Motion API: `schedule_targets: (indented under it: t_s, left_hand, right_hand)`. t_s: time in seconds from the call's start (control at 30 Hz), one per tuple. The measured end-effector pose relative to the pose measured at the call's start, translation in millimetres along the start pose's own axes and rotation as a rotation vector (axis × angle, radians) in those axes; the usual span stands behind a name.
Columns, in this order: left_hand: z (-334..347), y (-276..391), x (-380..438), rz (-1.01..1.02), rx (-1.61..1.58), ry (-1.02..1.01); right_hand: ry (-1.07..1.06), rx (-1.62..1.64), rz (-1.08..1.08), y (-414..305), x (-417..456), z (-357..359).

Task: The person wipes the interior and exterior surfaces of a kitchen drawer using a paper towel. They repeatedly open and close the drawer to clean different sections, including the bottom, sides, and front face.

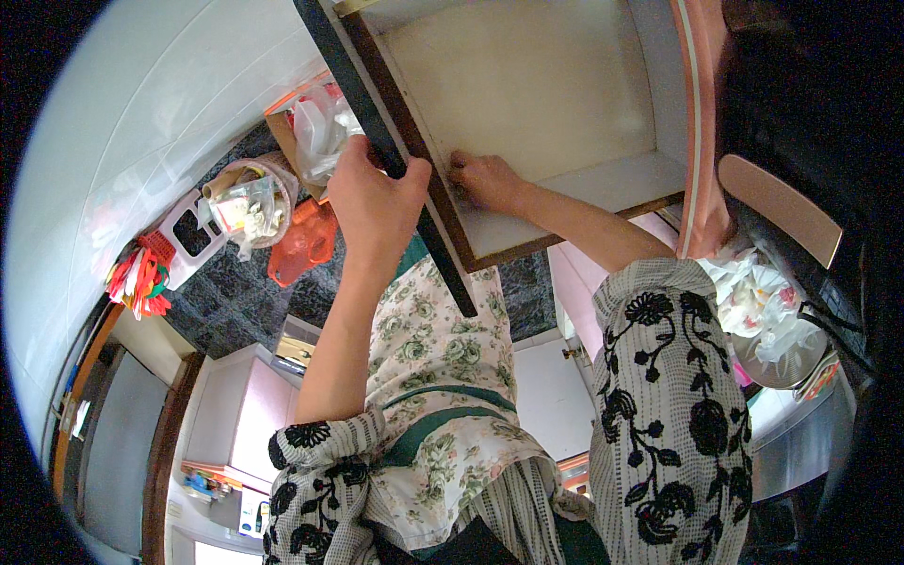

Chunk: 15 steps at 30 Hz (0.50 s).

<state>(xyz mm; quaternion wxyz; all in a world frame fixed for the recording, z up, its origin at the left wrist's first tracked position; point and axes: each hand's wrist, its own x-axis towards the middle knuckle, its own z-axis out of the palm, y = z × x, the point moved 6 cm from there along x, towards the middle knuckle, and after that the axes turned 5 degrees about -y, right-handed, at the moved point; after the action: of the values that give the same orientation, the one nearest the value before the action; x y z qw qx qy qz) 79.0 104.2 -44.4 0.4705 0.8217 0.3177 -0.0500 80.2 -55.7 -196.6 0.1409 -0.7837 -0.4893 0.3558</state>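
In the head view, an open drawer [537,92] with a pale bottom and brown-edged walls extends before me. My left hand [378,191] grips the dark front panel [374,127] of this drawer, thumb over its edge. Inside, my right hand [487,180] is closed, fingers curled down at the drawer's near left corner area, beside the wall behind the front panel. Whether the right fingers hold something small cannot be told. A floral apron [438,339] hangs below the drawer front.
To the left on the dark tiled floor stand a waste basket [286,205] with rubbish, a red plastic bag [304,244] and a cardboard box [286,145] of plastic bags. At right, a metal bowl [777,364] with plastic bags rests on the counter.
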Motion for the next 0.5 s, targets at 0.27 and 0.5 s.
schedule_targets:
  t_s: [0.27, 0.5]
  left_hand:
    - [0, -4, 0, 0.019, 0.051, 0.031]
    - [-1, -1, -1, -0.009, 0.025, 0.018]
  right_hand:
    - [0.025, 0.003, 0.049, 7, 4, 6]
    - [0.124, 0.005, 0.189, 8, 33, -25]
